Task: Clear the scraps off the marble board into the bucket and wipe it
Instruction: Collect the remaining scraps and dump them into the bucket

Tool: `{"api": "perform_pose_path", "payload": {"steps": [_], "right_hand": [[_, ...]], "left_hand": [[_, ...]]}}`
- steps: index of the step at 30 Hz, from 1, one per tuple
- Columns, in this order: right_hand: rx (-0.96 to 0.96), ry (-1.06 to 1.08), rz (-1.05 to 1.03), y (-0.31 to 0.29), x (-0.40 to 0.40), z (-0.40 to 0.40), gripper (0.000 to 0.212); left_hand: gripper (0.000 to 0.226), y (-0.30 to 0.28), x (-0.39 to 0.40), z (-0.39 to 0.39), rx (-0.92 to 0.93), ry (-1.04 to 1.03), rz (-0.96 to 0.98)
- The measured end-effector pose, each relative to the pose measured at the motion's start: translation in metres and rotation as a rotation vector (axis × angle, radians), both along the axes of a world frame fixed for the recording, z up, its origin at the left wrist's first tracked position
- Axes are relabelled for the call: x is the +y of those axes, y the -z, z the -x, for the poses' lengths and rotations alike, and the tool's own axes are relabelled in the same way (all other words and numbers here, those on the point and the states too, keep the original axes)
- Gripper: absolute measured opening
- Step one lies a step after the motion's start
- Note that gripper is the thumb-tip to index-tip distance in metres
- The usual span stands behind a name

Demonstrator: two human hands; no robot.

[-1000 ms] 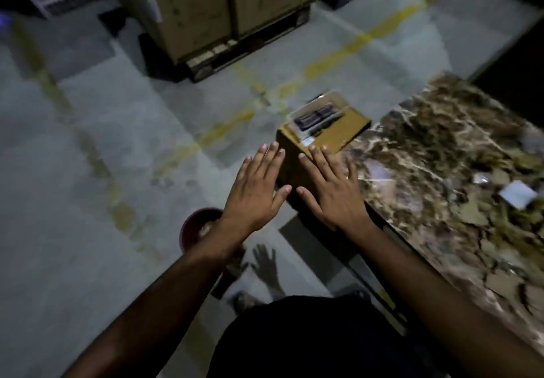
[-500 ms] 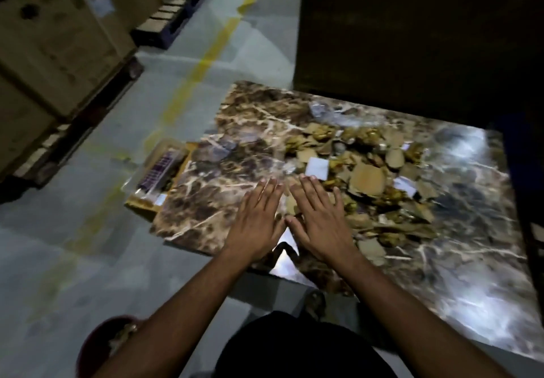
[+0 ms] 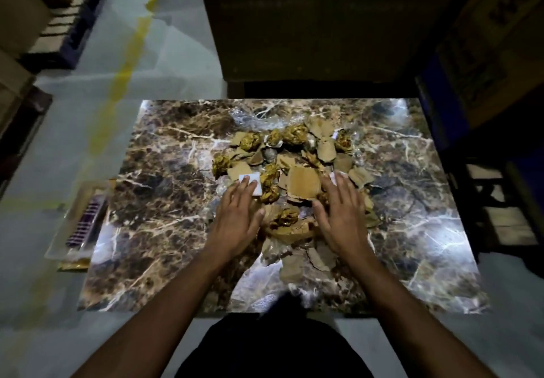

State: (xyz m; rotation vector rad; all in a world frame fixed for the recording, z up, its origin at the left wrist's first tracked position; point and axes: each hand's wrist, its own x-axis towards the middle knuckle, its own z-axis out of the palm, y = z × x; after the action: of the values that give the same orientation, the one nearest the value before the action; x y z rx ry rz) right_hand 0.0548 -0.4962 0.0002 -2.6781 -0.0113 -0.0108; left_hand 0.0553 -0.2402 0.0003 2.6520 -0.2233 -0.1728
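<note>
One large rectangular slab of glossy brown marble with white veins [image 3: 164, 189] fills the middle of the view, lying low over a pale grey concrete floor [image 3: 88, 113] crossed by a worn yellow painted line [image 3: 129, 62]. Dark tall cartons [image 3: 309, 24] stand behind the slab's far edge, and wooden pallets with boxes [image 3: 59, 24] sit at the far left. Light glares off the marble at its near right corner and along the near edge.

Spread across the centre of the board is a loose heap of scraps [image 3: 303, 183]: torn brown cardboard pieces, crumpled gold foil balls, bits of clear plastic and a small white square card [image 3: 253, 179].

Both bare forearms reach forward from the bottom of the view. The left hand [image 3: 238, 218] lies flat, palm down, fingers spread and released, at the heap's left side, with its fingertips over the white card. The right hand [image 3: 343, 216] is likewise flat and unclenched, palm down on the cardboard at the heap's right side. Neither grasps anything; the scraps lie between them.

Just beside the slab's left edge, on the floor, rests a clear plastic packet with a purple ribbed insert [image 3: 85, 224], lying on something yellow-brown.
</note>
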Motion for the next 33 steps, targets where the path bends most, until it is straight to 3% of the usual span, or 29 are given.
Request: {"api": "perform_pose_path", "payload": {"steps": [5, 10, 14, 23, 33], "right_hand": [[0.101, 0.076, -0.048, 0.015, -0.014, -0.035, 0.067], [0.146, 0.039, -0.061, 0.031, 0.019, -0.068, 0.058], [0.163, 0.044, -0.114, 0.044, 0.040, -0.075, 0.066], [0.112, 0.102, -0.231, 0.046, 0.074, -0.085, 0.070], [0.082, 0.178, -0.616, 0.052, 0.095, -0.090, 0.058]], "left_hand": [[0.072, 0.017, 0.010, -0.031, 0.029, -0.135, 0.082], [0.060, 0.037, 0.000, -0.052, 0.148, -0.212, 0.168], [0.062, 0.050, -0.012, -0.053, 0.096, -0.213, 0.251], [0.053, 0.059, -0.039, -0.056, 0.070, -0.346, 0.629], [0.048, 0.053, -0.070, -0.064, 0.184, -0.477, 1.014]]}}
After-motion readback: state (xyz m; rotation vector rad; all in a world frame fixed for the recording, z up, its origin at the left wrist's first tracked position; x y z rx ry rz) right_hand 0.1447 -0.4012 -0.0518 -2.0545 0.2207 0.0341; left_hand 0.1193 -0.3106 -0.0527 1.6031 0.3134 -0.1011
